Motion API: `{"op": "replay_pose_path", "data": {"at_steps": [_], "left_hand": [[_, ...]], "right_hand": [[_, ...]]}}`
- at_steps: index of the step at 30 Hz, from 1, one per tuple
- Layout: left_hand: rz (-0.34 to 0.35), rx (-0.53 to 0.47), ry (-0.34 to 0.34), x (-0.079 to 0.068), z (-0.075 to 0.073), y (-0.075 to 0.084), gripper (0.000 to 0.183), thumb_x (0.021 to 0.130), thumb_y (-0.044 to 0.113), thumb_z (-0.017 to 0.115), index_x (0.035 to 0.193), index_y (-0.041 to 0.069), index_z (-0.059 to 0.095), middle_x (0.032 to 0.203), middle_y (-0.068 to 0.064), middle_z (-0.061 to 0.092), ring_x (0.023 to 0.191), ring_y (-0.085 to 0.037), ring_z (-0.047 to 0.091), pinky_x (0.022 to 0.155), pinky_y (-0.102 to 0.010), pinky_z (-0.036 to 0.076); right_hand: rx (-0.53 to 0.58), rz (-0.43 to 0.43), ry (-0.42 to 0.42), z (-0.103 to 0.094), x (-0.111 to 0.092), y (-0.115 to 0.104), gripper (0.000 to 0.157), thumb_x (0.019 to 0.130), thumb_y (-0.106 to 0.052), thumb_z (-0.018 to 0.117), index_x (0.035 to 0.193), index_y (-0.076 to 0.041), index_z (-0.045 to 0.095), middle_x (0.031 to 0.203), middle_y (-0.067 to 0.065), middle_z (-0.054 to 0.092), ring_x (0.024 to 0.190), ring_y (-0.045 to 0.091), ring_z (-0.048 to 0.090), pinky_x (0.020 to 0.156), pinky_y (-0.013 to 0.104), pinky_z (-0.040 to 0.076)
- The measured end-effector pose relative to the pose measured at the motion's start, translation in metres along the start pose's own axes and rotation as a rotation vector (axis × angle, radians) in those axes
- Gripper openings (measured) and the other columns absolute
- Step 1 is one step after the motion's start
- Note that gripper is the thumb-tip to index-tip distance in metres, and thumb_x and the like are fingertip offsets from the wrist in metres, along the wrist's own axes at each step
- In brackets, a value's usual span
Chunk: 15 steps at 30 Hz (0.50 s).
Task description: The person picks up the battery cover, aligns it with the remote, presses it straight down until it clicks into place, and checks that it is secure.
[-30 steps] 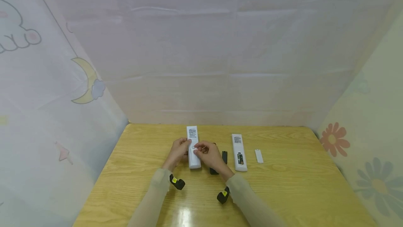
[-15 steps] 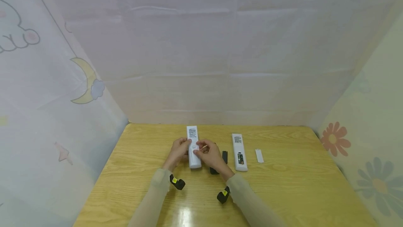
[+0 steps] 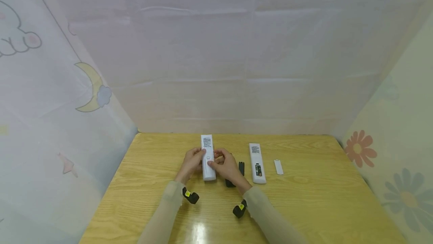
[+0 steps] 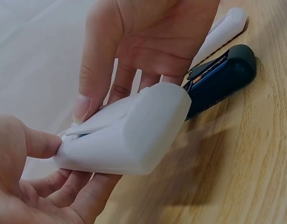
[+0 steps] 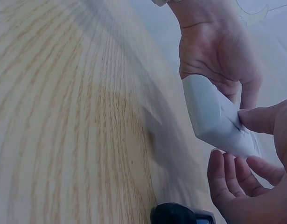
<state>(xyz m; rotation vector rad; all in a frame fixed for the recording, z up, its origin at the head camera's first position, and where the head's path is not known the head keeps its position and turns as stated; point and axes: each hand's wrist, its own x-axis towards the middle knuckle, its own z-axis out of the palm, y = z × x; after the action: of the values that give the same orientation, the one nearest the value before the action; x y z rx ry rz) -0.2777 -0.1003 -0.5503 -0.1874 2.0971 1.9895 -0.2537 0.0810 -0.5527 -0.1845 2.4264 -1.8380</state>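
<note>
A white remote control (image 3: 208,168) is held back side up over the table, its printed label (image 3: 207,142) at the far end. My left hand (image 3: 192,161) grips it from the left, thumb on the upper face and fingers underneath. With its thumb on the battery cover (image 3: 209,164), my right hand (image 3: 226,165) holds the remote from the right, fingers curled along its side. The left wrist view shows a narrow gap beside the cover, which sits slightly raised along one edge. Below the remote, its shadow falls on the wood.
A black remote (image 4: 227,77) with its compartment uncovered lies partly behind my right hand. Beside it is a black battery cover (image 3: 241,167). To the right lie a second white remote (image 3: 256,157) with batteries showing and a loose white cover (image 3: 278,167) on the wooden table (image 3: 321,199).
My right index finger has slid off the battery cover to the remote's right edge, while the thumb stays on the cover. The left hand keeps its hold.
</note>
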Motion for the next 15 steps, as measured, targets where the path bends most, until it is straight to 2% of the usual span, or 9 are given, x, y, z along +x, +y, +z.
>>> {"op": "replay_pose_path", "data": {"at_steps": [7, 11, 15], "left_hand": [[-0.007, -0.003, -0.01, 0.0005, 0.0, -0.0006, 0.051, 0.112, 0.031, 0.056, 0.148, -0.005, 0.054, 0.134, -0.025, 0.067, 0.111, -0.029, 0.072, 0.09, -0.041, 0.064], [-0.007, -0.011, -0.014, 0.0008, -0.0005, -0.0001, 0.05, 0.112, 0.031, 0.056, 0.147, -0.003, 0.056, 0.133, -0.024, 0.068, 0.113, -0.03, 0.072, 0.09, -0.041, 0.064], [-0.009, -0.011, -0.013, 0.0005, -0.0008, 0.0009, 0.049, 0.112, 0.032, 0.056, 0.147, -0.002, 0.057, 0.134, -0.022, 0.068, 0.117, -0.031, 0.07, 0.092, -0.041, 0.064]], "right_hand": [[-0.006, 0.06, -0.033, -0.0005, -0.0012, 0.0002, 0.053, 0.096, -0.023, 0.081, 0.14, -0.002, 0.06, 0.128, 0.018, 0.065, 0.113, 0.035, 0.072, 0.082, 0.037, 0.064], [0.0, 0.108, -0.054, -0.0013, 0.0005, -0.0005, 0.054, 0.097, -0.027, 0.08, 0.142, -0.005, 0.06, 0.127, 0.016, 0.068, 0.113, 0.031, 0.072, 0.086, 0.038, 0.063], [0.032, 0.135, -0.076, -0.0024, 0.0024, -0.0011, 0.053, 0.098, -0.028, 0.08, 0.142, -0.005, 0.061, 0.124, 0.014, 0.072, 0.106, 0.023, 0.071, 0.085, 0.036, 0.062]]}}
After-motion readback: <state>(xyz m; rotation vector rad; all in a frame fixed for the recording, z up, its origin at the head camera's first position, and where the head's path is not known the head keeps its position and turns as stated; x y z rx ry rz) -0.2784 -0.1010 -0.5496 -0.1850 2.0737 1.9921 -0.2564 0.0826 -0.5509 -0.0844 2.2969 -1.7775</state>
